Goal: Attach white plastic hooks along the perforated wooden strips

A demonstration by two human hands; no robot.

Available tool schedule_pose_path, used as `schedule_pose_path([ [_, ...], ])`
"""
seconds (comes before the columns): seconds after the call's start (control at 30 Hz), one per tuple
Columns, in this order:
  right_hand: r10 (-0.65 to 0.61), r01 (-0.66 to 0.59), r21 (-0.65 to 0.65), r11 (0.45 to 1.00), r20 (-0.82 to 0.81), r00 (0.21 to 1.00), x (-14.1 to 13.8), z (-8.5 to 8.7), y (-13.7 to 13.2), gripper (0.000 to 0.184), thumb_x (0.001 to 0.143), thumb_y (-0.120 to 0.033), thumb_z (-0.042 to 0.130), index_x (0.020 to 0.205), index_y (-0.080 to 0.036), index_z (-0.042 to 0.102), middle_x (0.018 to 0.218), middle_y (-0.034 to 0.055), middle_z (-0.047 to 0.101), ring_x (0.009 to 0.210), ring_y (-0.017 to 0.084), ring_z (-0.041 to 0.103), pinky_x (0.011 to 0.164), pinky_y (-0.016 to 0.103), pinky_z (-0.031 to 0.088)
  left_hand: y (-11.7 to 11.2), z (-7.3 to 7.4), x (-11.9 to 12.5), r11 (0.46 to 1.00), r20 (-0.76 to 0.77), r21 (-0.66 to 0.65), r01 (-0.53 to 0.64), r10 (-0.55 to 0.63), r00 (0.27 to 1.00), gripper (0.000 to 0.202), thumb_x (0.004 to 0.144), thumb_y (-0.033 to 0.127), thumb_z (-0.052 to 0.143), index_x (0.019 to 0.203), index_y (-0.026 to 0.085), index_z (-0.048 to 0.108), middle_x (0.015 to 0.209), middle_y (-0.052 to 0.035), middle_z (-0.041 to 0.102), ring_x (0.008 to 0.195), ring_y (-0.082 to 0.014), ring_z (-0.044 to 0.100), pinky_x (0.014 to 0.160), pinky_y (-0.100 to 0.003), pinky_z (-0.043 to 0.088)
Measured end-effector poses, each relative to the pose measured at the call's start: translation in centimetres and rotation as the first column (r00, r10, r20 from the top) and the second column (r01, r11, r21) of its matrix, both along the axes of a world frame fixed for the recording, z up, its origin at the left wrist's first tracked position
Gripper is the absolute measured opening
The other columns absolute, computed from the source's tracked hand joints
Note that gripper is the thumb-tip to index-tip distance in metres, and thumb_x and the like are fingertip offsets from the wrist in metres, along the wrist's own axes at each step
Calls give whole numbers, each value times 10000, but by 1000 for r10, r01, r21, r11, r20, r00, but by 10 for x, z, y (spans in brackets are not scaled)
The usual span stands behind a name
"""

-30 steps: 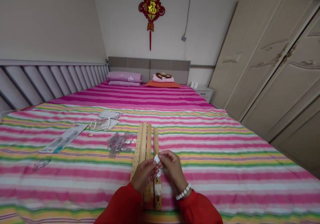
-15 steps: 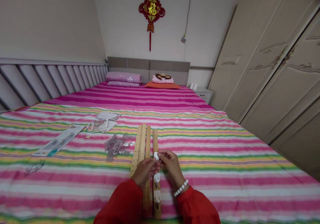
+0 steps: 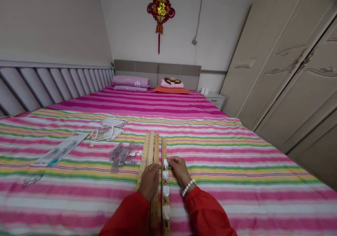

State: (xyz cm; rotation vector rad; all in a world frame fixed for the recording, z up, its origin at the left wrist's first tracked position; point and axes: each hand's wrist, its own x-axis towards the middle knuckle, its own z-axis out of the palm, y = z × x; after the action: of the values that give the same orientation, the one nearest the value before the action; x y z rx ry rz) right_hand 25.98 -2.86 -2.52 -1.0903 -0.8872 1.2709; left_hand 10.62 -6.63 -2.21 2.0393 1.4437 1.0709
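Observation:
White adhesive hooks with metal prongs sit in a row on a narrow perforated wooden strip (image 3: 164, 148). At the far end of the row, the thumb and fingers of my right hand (image 3: 179, 171) pinch the right edge of a white adhesive hook (image 3: 165, 163) lying on the strip. My left hand (image 3: 150, 181) is on the strip's left side, over the neighbouring wooden strips (image 3: 150, 148). Its fingers reach forward close to the same hook, with nothing visible in them. Nearer me lie another hook (image 3: 165, 175), a third hook (image 3: 165, 191) and more.
Left of the strips lies a pile of clear-wrapped hooks (image 3: 123, 155). Beyond it are opened plastic packets (image 3: 109, 130). Further left are a long flat package (image 3: 61, 148) and a tangle of thin wire or cord (image 3: 33, 178). Everything rests on a striped bedspread (image 3: 223, 194).
The white hook held between both hands has come down onto the strip behind the others. My left hand has drawn away to the left; my right hand stays at the hook.

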Motion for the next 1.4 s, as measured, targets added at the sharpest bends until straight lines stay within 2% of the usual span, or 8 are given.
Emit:
schedule_pose_path([
  [0.17, -26, 24, 36, 999, 36, 999, -3, -4, 6, 212, 542, -327, 758, 617, -135, 708, 495, -7, 611, 452, 97, 450, 454, 230, 332, 0, -6, 5, 1000, -154, 25, -10, 14, 988, 420, 821, 138, 390, 1148, 196, 648, 1190, -92, 648, 1119, -248, 539, 991, -439, 402],
  [0.33, -77, 74, 52, 996, 58, 995, -7, -8, 6, 202, 569, -325, 732, 651, -142, 716, 490, -21, 599, 456, 105, 454, 478, 246, 355, -6, 0, 10, 1000, -173, 18, 15, -12, 985, 407, 866, 211, 398, 1216, 215, 605, 1258, -80, 617, 1173, -250, 497, 1034, -455, 348],
  [0.53, -118, 107, 103, 989, 111, 987, -8, -16, 5, 177, 598, -338, 705, 642, -166, 705, 504, -17, 610, 505, 138, 511, 500, 259, 398, -8, 3, 13, 999, -201, -41, -23, 14, 980, 397, 860, 247, 429, 1215, 240, 607, 1293, -66, 599, 1222, -264, 453, 1058, -474, 290],
  [0.73, -140, 129, 111, 985, 97, 985, -9, -19, 6, 176, 593, -325, 706, 667, -165, 709, 607, 20, 687, 604, 175, 593, 614, 301, 469, -10, 3, 12, 997, -259, -69, -42, 23, 966, 419, 866, 249, 413, 1245, 235, 592, 1318, -68, 582, 1245, -283, 436, 1034, -474, 293],
  [0.93, -168, 153, 116, 981, 127, 978, -11, -16, 5, 156, 605, -325, 702, 643, -173, 697, 604, 17, 683, 614, 179, 592, 619, 303, 476, -10, 3, 15, 999, -299, -30, -37, 26, 954, 415, 854, 255, 450, 1243, 236, 593, 1323, -72, 580, 1264, -289, 419, 1050, -469, 270],
  [1.2, -168, 155, 116, 981, 111, 980, -13, -25, 7, 168, 627, -343, 692, 652, -177, 679, 590, 9, 661, 590, 170, 577, 597, 293, 471, -2, 9, 20, 997, -278, -68, -21, 1, 961, 385, 861, 291, 485, 1224, 262, 609, 1302, -72, 599, 1277, -297, 418, 1083, -488, 220],
  [1.4, -144, 132, 123, 984, 91, 985, -11, -24, 4, 168, 646, -329, 688, 688, -167, 687, 649, 18, 689, 648, 174, 606, 660, 301, 479, 4, 16, 19, 994, -292, -102, -43, 12, 956, 348, 878, 261, 466, 1179, 311, 632, 1261, -36, 633, 1256, -285, 442, 1078, -513, 199],
])
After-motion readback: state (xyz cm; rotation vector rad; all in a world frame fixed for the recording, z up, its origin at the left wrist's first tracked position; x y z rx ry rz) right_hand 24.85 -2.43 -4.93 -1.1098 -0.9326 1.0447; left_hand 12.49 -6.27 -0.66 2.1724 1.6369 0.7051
